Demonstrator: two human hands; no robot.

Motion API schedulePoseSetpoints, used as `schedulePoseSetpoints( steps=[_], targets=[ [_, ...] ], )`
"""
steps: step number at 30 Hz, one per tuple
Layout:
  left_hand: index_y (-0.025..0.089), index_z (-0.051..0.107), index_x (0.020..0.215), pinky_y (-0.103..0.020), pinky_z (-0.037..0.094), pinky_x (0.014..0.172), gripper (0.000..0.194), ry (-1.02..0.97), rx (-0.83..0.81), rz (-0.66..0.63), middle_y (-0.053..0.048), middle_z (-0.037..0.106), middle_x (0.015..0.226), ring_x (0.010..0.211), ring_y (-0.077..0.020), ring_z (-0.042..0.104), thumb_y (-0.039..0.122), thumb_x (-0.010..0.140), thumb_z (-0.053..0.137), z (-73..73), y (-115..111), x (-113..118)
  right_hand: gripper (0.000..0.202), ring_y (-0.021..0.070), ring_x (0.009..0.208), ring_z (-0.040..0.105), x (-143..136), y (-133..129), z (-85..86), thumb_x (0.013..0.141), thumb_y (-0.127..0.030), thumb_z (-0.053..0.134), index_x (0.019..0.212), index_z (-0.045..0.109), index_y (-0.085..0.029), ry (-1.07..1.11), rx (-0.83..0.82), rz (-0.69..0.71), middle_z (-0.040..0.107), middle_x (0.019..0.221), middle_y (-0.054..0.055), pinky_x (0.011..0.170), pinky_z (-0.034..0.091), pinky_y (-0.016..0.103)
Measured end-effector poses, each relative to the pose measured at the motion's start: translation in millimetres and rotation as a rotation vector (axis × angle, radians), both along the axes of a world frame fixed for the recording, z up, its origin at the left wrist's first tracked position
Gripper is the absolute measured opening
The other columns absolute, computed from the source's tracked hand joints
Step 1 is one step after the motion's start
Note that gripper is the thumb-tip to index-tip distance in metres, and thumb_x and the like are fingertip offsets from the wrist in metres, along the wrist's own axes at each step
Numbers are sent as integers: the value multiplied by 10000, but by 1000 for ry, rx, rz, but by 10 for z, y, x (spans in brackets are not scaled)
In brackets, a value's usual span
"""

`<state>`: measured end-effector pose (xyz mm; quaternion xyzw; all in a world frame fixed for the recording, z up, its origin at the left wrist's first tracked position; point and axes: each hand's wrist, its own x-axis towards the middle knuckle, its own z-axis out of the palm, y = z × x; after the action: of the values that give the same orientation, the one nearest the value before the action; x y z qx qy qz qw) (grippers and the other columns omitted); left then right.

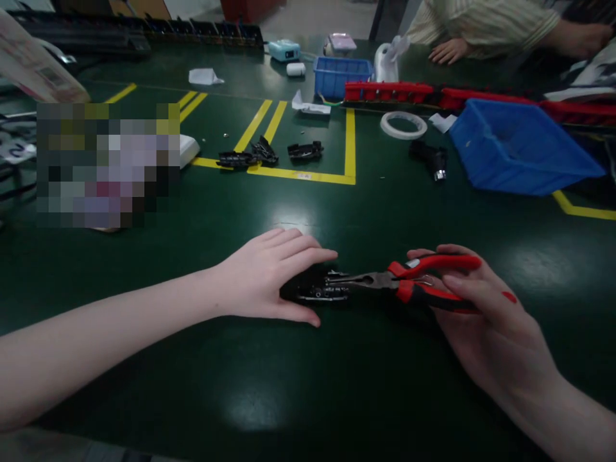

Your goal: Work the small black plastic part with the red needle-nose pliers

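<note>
My left hand (269, 276) lies over a small black part with metal pieces (315, 290), pinning it flat on the dark green table (308, 398). My right hand (462, 301) grips the red and black handles of a pair of needle-nose pliers (409, 282). The plier jaws point left and meet the black part's metal end. Most of the part is hidden under my left fingers.
Several black parts (262, 154) lie on yellow floor-style lines further back. A large blue bin (520, 144) and a smaller blue bin (341, 76) stand at the right and rear, with a tape ring (403, 124), red rails (389, 92), and another person's hand (447, 51) beyond.
</note>
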<state>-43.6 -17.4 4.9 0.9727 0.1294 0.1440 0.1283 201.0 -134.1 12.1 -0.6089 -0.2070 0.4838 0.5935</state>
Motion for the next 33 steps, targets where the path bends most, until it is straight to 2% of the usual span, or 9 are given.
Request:
schedulePoseSetpoints(
  steps=[3, 5, 11, 15, 23, 33],
  targets=[
    [145, 565, 1189, -291, 475, 793, 451, 2, -59, -11, -84, 623, 1058, 949, -191, 579, 473, 879, 586, 3, 5, 15, 374, 239, 892, 704, 6, -2, 1, 575, -337, 797, 917, 664, -263, -10, 3, 23, 736, 963, 37, 731, 592, 324],
    [138, 587, 1151, -272, 488, 769, 380, 2, -88, -6, -78, 624, 1024, 916, -176, 582, 422, 899, 573, 10, 4, 26, 350, 231, 869, 708, 2, 1, 7, 586, -343, 791, 907, 671, -272, -21, -15, 20, 737, 965, 35, 706, 593, 298],
    [123, 584, 1136, -266, 496, 719, 386, -26, -193, -1, -77, 623, 981, 849, -161, 578, 440, 919, 537, 17, -9, 40, 284, 211, 780, 717, -8, 23, 32, 596, -314, 768, 868, 688, -299, -24, -71, 14, 734, 929, 25, 621, 591, 246],
    [109, 588, 1111, -274, 489, 698, 386, -57, -237, 6, -75, 622, 957, 832, -164, 576, 437, 913, 547, 23, -19, 43, 248, 226, 759, 718, 14, 29, 43, 611, -308, 752, 854, 700, -312, -37, -143, 18, 732, 923, 31, 616, 606, 275],
    [117, 602, 1111, -285, 491, 692, 358, 27, -177, 8, -81, 641, 946, 828, -174, 593, 413, 921, 535, 53, -32, 55, 289, 250, 761, 719, 99, -25, -26, 637, -349, 730, 922, 682, -339, -105, -184, 13, 724, 964, 36, 609, 614, 297],
    [185, 634, 1074, -316, 482, 684, 309, 37, -124, 22, -70, 637, 926, 824, -198, 588, 427, 908, 537, 19, -34, 47, 332, 237, 876, 704, 71, -70, -26, 662, -323, 686, 993, 675, -291, -227, -227, -19, 710, 1059, 46, 683, 606, 259]
  ],
)
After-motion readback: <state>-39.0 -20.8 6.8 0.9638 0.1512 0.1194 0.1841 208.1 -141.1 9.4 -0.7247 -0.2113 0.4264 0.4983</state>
